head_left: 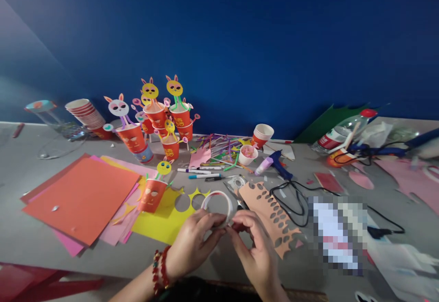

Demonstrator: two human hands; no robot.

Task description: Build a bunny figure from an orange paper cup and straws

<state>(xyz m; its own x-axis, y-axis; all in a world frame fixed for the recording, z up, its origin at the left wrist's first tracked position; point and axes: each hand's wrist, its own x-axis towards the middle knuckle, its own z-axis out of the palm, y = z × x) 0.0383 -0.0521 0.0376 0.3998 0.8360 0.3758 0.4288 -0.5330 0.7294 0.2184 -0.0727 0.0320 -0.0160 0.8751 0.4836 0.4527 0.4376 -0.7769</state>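
My left hand [192,242] grips the lower edge of a white roll of tape [217,205], held upright above the table. My right hand [255,247] pinches at the roll's right side, thumb and fingers pressed together; a small red bit shows between the hands. Just beyond the roll lie scissors [235,195] and a peach paper sheet [270,215] with many cut-out holes. A red paper cup with a yellow bunny face [152,192] stands on yellow paper [164,222] to the left.
Stacked orange and pink paper sheets [82,199] lie at left. Several bunny cups [161,119], cup stacks [87,112], straws and markers [212,155], a glue gun [279,164] with black cable, and a water bottle [343,132] crowd the back. A blue wall stands behind.
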